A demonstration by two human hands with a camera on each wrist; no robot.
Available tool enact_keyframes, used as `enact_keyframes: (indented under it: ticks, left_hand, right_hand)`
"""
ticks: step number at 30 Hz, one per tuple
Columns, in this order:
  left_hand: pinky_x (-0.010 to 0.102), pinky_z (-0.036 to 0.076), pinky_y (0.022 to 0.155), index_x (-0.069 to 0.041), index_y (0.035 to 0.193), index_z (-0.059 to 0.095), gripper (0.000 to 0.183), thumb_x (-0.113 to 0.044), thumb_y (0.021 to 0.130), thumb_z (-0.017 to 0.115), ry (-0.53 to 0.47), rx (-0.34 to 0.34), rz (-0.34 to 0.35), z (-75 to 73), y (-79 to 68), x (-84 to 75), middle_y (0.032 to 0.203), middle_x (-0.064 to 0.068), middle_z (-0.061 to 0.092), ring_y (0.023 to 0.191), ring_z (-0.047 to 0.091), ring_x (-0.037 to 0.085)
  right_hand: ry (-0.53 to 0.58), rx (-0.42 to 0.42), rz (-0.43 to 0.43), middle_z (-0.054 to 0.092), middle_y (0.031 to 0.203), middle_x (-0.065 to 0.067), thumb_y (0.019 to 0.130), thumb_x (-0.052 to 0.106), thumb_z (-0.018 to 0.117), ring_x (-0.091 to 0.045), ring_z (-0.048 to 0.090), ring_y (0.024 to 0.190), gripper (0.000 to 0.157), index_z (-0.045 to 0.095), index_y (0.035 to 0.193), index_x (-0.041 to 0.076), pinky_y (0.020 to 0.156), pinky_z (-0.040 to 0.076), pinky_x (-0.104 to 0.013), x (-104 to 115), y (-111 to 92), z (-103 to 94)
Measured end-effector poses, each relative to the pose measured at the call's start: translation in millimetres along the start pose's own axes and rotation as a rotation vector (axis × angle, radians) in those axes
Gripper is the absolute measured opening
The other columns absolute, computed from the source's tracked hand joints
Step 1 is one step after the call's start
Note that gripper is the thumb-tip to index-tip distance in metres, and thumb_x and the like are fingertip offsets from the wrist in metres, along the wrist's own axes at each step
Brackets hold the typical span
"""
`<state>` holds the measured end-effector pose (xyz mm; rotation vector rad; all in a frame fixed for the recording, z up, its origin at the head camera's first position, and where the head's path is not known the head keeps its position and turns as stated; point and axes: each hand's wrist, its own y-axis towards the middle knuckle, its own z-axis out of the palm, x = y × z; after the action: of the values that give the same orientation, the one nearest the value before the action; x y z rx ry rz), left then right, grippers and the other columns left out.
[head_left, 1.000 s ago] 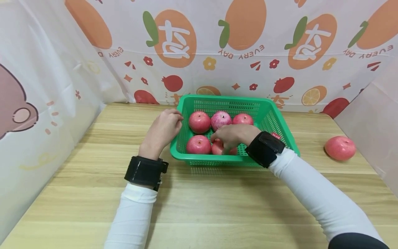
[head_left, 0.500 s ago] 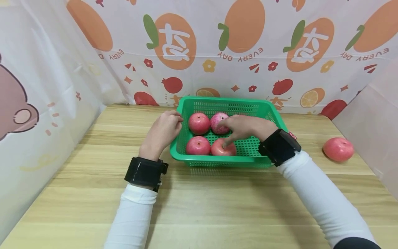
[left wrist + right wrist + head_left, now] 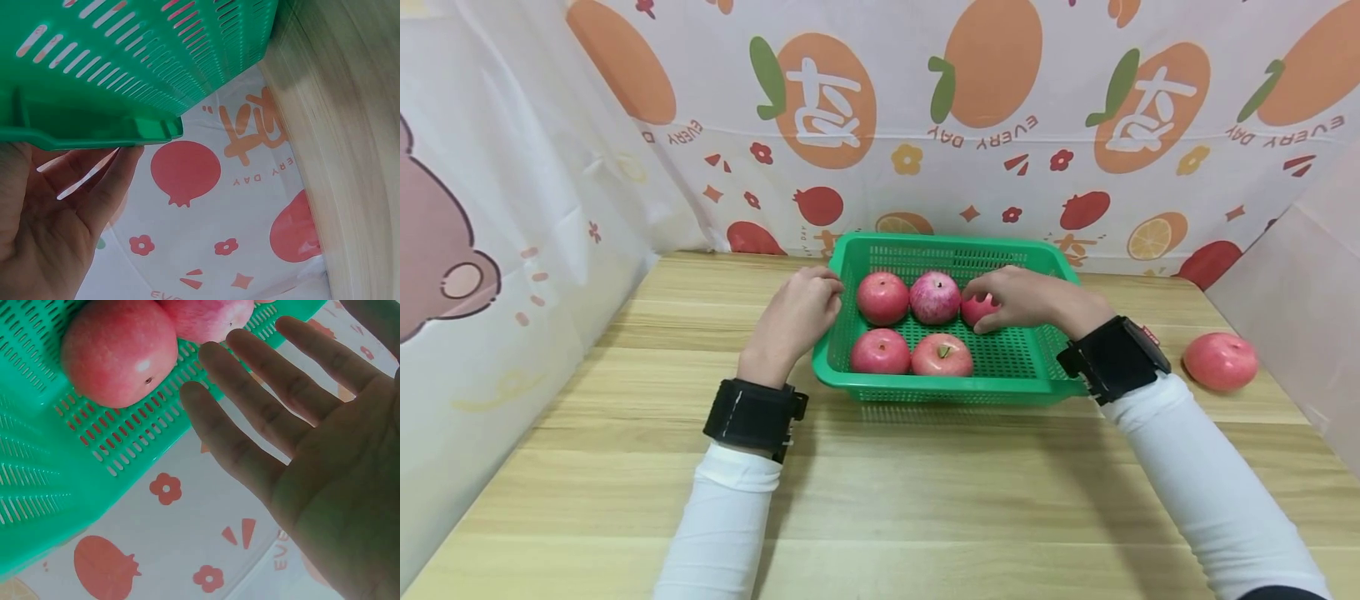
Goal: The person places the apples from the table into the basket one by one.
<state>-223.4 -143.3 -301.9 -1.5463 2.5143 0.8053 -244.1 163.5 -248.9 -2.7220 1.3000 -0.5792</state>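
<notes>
In the head view, a green plastic basket (image 3: 925, 383) holds several red apples. My left hand (image 3: 793, 321) is at its left rim; in the left wrist view the fingers (image 3: 112, 187) hold the basket's edge (image 3: 94, 128). Over the right end of the back row, my right hand (image 3: 1022, 296) reaches to an apple (image 3: 977, 312) and partly hides it. Its fingers (image 3: 250, 425) look spread and fairly straight in the right wrist view, beside an apple (image 3: 119, 353). A paler pink apple (image 3: 936, 297) stands in the middle of the back row. Two apples, one with a stem (image 3: 942, 357), make the front row.
A single apple (image 3: 1221, 362) lies on the wooden table (image 3: 925, 500), right of the basket. White cloth (image 3: 925, 183) printed with fruit hangs behind the table and along its left side.
My right hand has left the front apple with the stem and moved back and right to the back-row apple at the right. My left hand stays at the rim.
</notes>
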Motion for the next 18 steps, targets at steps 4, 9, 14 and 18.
enact_keyframes:
  ticks: [4,9,14,18]
  left_hand:
    - [0.049,0.053,0.096,0.016,0.112,0.070,0.023,0.005,0.094,0.061,0.005,-0.003,0.007,-1.0,0.8,0.2,0.118,0.028,0.066,0.113,0.061,0.042]
    - [0.049,0.053,0.095,0.016,0.110,0.071,0.022,0.005,0.094,0.061,0.003,-0.013,0.014,-2.7,1.9,0.7,0.117,0.028,0.066,0.112,0.062,0.041]
    - [0.048,0.054,0.095,0.015,0.109,0.071,0.021,0.005,0.093,0.063,0.006,-0.016,0.018,-2.1,1.4,0.6,0.116,0.027,0.067,0.111,0.063,0.041]
    - [0.048,0.054,0.095,0.015,0.109,0.071,0.021,0.005,0.093,0.063,0.008,-0.007,0.014,-0.8,-0.4,0.4,0.116,0.027,0.067,0.111,0.064,0.040]
  right_hand:
    - [0.011,-0.025,0.013,0.064,0.128,-0.019,0.094,0.016,0.072,-0.038,0.056,0.117,0.045,0.061,0.134,-0.002,0.097,0.049,-0.053,-3.0,-3.7,-3.0]
    - [0.030,-0.091,0.027,0.065,0.125,-0.019,0.094,0.016,0.073,-0.038,0.058,0.114,0.044,0.063,0.133,-0.002,0.093,0.052,-0.050,-7.5,-11.9,-10.0]
    - [0.029,-0.132,0.041,0.065,0.124,-0.020,0.095,0.015,0.071,-0.036,0.062,0.108,0.041,0.063,0.131,-0.003,0.089,0.055,-0.049,-11.9,-22.7,-15.3]
    - [0.022,-0.144,0.051,0.066,0.122,-0.020,0.095,0.015,0.072,-0.035,0.064,0.105,0.040,0.064,0.129,-0.003,0.087,0.055,-0.051,-15.8,-29.9,-17.5]
